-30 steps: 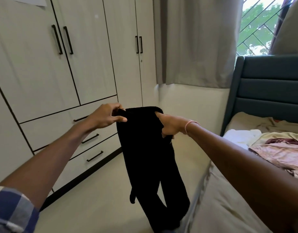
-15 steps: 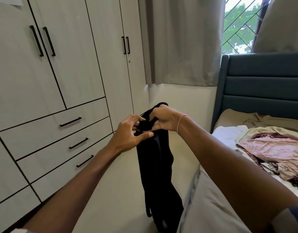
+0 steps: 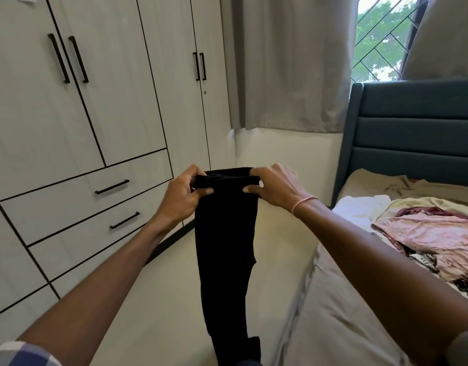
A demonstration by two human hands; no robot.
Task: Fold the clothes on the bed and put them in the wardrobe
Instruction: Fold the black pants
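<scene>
- The wardrobe [image 3: 69, 114] fills the left, its doors and drawers closed, with pale floor [image 3: 159, 299] beneath.
- On to the left hand [image 3: 184, 194]: its fingers [image 3: 194, 172] curl over the top-left corner of the black garment [image 3: 225, 233], thumb pinching in front, forearm reaching up from lower left.
- The garment hangs straight down in mid-air, between wardrobe and bed.
- The right hand [image 3: 273, 188] pinches the top-right corner, arm stretched in from lower right.
- The bed [image 3: 333, 326] sits on the right, with a pile of clothes [image 3: 433, 239] near the blue headboard [image 3: 417, 133].
</scene>
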